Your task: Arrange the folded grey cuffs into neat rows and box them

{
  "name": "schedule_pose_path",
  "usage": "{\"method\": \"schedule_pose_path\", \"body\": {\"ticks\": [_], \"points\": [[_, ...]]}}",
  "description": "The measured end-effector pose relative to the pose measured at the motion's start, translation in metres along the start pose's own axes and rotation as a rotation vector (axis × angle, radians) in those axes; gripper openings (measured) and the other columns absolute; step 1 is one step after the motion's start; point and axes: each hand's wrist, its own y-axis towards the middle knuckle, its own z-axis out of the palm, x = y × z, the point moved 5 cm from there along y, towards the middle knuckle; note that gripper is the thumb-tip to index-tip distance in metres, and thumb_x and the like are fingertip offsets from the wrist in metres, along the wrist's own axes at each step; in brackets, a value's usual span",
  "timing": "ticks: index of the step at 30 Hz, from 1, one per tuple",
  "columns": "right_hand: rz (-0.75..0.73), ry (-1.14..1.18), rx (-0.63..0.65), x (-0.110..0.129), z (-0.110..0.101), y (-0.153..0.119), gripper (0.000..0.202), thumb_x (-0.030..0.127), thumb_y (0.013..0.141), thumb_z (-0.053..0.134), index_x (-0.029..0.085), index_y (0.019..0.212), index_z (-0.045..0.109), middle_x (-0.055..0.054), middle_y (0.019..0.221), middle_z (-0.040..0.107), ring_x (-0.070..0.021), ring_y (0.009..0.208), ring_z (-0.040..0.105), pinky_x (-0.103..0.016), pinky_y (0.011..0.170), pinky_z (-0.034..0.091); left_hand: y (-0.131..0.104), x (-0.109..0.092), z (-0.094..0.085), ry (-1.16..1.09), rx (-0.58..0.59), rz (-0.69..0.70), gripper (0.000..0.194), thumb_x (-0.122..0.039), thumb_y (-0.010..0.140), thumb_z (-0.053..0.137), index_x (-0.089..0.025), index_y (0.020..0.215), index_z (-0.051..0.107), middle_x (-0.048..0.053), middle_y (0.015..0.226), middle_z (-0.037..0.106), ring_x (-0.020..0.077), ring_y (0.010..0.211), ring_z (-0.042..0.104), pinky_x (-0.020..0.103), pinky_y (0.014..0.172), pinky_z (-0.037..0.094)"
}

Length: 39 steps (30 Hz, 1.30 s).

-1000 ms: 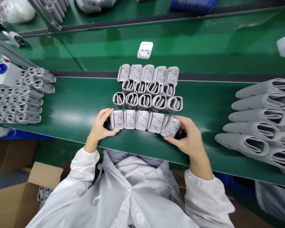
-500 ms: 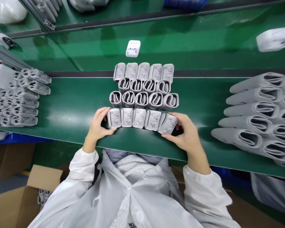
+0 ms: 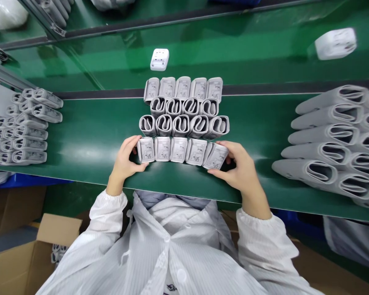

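Observation:
A row of rolled grey blood pressure cuffs (image 3: 178,150) lies near the bench's front edge, printed faces up. My left hand (image 3: 126,160) grips the row's left end, thumb at the front and fingers behind the leftmost cuff (image 3: 146,150). At the other end, my right hand (image 3: 238,166) holds the rightmost cuff (image 3: 215,156), which leans at an angle. Behind this row are two rows of cuffs with their coiled ends showing, the nearer row (image 3: 181,125) and the farther row (image 3: 174,106). The back row of cuffs (image 3: 183,87) shows printed faces.
Stacked rolled cuffs (image 3: 29,143) stand at the left of the green bench (image 3: 89,135). Larger, looser folded cuffs (image 3: 326,151) are piled at the right. White sockets (image 3: 159,60) sit on the green back panel. An open cardboard box (image 3: 21,262) stands below left.
The camera view has shifted slightly. Both hands keep their hold on the ends of the front row, and the cuffs look arranged as before.

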Motion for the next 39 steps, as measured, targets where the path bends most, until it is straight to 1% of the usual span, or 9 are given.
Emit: {"method": "schedule_pose_path", "body": {"ticks": [4,7,11,17,22,26,29,33,39], "points": [[-0.005,-0.002,-0.002,0.001,0.0,0.0,0.079,0.057,0.091,0.094,0.029,0.158,0.064,-0.015,0.145,0.074,-0.0232,0.086,0.067,-0.038,0.068,0.058,0.0,-0.001,0.0,-0.006,0.009,-0.005,0.091,-0.06,0.09,0.089,-0.025,0.167,0.056,0.019,0.155,0.068,0.0343,0.131,0.073,0.04,0.089,0.068],[0.007,-0.005,0.002,0.001,-0.001,0.0,0.08,0.056,0.09,0.095,0.029,0.159,0.064,-0.015,0.145,0.073,-0.0222,0.083,0.066,-0.039,0.069,0.059,0.001,-0.004,-0.001,-0.028,-0.001,0.021,0.088,-0.06,0.093,0.087,-0.025,0.168,0.056,0.019,0.154,0.068,0.0329,0.127,0.074,0.038,0.086,0.067],[0.007,-0.012,0.003,0.001,-0.001,0.0,0.079,0.056,0.09,0.095,0.029,0.158,0.065,-0.015,0.145,0.074,-0.0229,0.085,0.067,-0.038,0.068,0.059,0.003,-0.009,-0.002,-0.032,-0.017,0.034,0.086,-0.06,0.095,0.085,-0.026,0.168,0.056,0.019,0.152,0.069,0.0329,0.128,0.074,0.038,0.086,0.067],[0.023,-0.017,-0.003,0.0,-0.001,-0.001,0.081,0.059,0.089,0.095,0.029,0.157,0.066,-0.015,0.144,0.074,-0.0225,0.082,0.065,-0.04,0.068,0.059,0.005,-0.013,-0.003,-0.053,-0.041,0.065,0.084,-0.064,0.099,0.082,-0.027,0.169,0.056,0.017,0.15,0.071,0.0313,0.125,0.075,0.037,0.083,0.066],[0.033,-0.014,0.016,0.0,-0.002,-0.001,0.082,0.062,0.089,0.094,0.026,0.157,0.066,-0.017,0.144,0.075,-0.0236,0.081,0.065,-0.042,0.067,0.06,0.0,-0.006,-0.002,-0.037,-0.014,0.009,0.091,-0.068,0.093,0.087,-0.028,0.168,0.057,0.018,0.152,0.069,0.0334,0.127,0.073,0.041,0.09,0.067],[0.042,-0.008,0.018,0.0,-0.002,0.0,0.081,0.064,0.089,0.094,0.026,0.156,0.066,-0.018,0.144,0.075,-0.0232,0.081,0.065,-0.042,0.066,0.06,-0.002,-0.004,-0.001,-0.022,0.001,-0.03,0.092,-0.069,0.089,0.089,-0.025,0.164,0.061,0.019,0.152,0.069,0.0337,0.127,0.074,0.042,0.09,0.067],[0.037,0.014,0.013,0.003,-0.001,0.002,0.08,0.063,0.09,0.094,0.026,0.155,0.066,-0.018,0.146,0.074,-0.0253,0.088,0.07,-0.04,0.067,0.061,0.0,-0.009,-0.005,-0.042,-0.016,-0.021,0.086,-0.062,0.092,0.088,-0.023,0.163,0.062,0.019,0.15,0.071,0.033,0.127,0.075,0.04,0.089,0.068],[0.031,0.046,0.055,0.007,0.003,0.006,0.077,0.058,0.093,0.093,0.024,0.155,0.063,-0.019,0.148,0.073,-0.0286,0.102,0.076,-0.038,0.071,0.063,0.001,-0.014,-0.01,-0.045,-0.025,-0.029,0.077,-0.047,0.094,0.088,-0.023,0.163,0.063,0.018,0.149,0.073,0.0319,0.128,0.076,0.038,0.09,0.068],[0.072,0.076,0.08,0.0,0.011,0.01,0.075,0.054,0.092,0.093,0.025,0.156,0.064,-0.019,0.149,0.072,-0.0242,0.092,0.075,-0.039,0.077,0.066,-0.007,-0.002,-0.008,-0.038,-0.019,-0.109,0.068,-0.037,0.093,0.083,-0.023,0.158,0.066,0.019,0.151,0.074,0.0321,0.123,0.079,0.04,0.092,0.07]]}}
